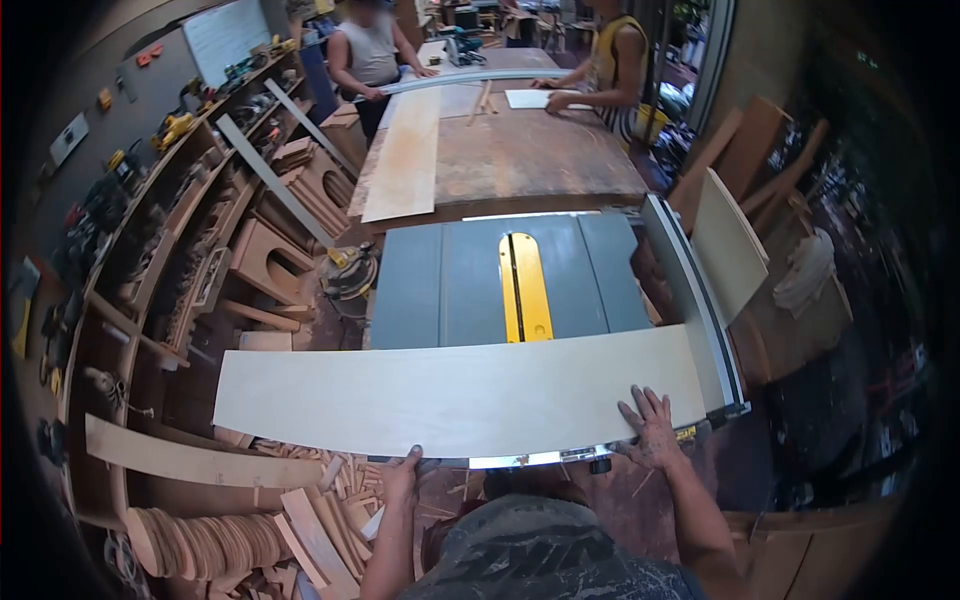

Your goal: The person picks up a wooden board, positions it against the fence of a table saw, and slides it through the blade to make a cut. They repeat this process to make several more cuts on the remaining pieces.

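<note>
A long pale plywood board (450, 395) lies crosswise over the near part of a grey table saw (405, 285). Its right end touches or nearly touches the metal rip fence (697, 290), and its left end overhangs the saw. Beyond the board, the yellow throat plate (524, 285) with its dark slot shows; I cannot make out a raised blade. My left hand (402, 478) grips the board's near edge, thumb on top and other fingers mostly hidden. Near the right end, my right hand (650, 430) rests with spread fingers on the board's surface and near edge.
A large worktable (530, 160) stands behind the saw, bearing a long panel (408, 155). Two people stand at its far end, hands on a long strip and a white piece. Shelves (190, 240) line the left; stacked curved pieces (205, 543) and offcuts lie lower left.
</note>
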Action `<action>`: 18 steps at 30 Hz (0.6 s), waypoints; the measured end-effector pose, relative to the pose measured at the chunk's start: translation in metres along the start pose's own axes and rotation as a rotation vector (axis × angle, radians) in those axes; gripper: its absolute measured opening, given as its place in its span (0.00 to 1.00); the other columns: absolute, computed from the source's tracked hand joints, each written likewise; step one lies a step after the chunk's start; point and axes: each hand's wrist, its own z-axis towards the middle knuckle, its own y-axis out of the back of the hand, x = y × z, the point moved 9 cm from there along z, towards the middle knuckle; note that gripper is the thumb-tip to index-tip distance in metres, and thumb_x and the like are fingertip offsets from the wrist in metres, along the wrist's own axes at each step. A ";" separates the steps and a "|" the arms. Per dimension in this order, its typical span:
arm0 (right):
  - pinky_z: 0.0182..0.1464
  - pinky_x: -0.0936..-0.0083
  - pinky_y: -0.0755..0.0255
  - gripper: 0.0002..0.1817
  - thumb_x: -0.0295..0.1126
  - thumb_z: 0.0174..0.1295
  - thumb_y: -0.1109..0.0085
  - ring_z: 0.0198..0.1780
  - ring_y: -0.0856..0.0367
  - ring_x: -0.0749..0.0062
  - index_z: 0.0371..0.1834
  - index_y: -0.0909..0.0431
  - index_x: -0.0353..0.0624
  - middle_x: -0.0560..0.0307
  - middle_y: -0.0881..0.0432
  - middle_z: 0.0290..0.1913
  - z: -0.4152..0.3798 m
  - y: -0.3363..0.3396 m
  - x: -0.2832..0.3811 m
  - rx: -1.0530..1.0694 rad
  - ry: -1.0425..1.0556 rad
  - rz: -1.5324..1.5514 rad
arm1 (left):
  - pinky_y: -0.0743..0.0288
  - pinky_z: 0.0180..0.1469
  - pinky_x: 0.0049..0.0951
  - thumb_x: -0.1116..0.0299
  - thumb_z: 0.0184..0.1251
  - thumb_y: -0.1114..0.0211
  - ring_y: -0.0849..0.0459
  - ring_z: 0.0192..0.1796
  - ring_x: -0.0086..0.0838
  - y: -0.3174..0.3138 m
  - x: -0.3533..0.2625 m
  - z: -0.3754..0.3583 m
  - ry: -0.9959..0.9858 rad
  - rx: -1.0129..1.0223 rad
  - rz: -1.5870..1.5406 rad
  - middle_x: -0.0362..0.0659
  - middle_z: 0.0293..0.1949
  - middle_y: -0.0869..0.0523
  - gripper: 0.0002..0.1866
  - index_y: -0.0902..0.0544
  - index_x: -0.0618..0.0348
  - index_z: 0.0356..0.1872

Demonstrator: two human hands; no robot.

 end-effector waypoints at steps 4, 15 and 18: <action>0.83 0.30 0.60 0.51 0.62 0.50 0.24 0.85 0.50 0.37 0.77 0.26 0.51 0.40 0.43 0.84 0.011 0.012 0.014 0.062 0.026 -0.111 | 0.07 0.40 0.44 0.68 0.76 0.31 0.07 0.45 0.52 -0.004 -0.013 -0.007 -0.039 -0.014 0.032 0.62 0.47 0.12 0.20 0.24 0.81 0.51; 0.83 0.29 0.62 0.59 0.68 0.51 0.28 0.87 0.53 0.42 0.84 0.37 0.50 0.43 0.48 0.86 0.043 -0.006 0.047 0.090 0.266 -0.206 | 0.09 0.32 0.37 0.66 0.74 0.28 0.07 0.35 0.42 -0.003 -0.011 -0.010 -0.047 -0.067 0.010 0.56 0.39 0.10 0.16 0.19 0.75 0.42; 0.83 0.28 0.63 0.56 0.67 0.55 0.31 0.87 0.54 0.43 0.84 0.39 0.50 0.44 0.49 0.87 0.039 -0.005 0.051 0.176 0.241 -0.234 | 0.10 0.30 0.37 0.66 0.73 0.27 0.07 0.36 0.43 0.005 -0.004 -0.005 -0.057 -0.029 0.029 0.56 0.39 0.10 0.18 0.19 0.77 0.43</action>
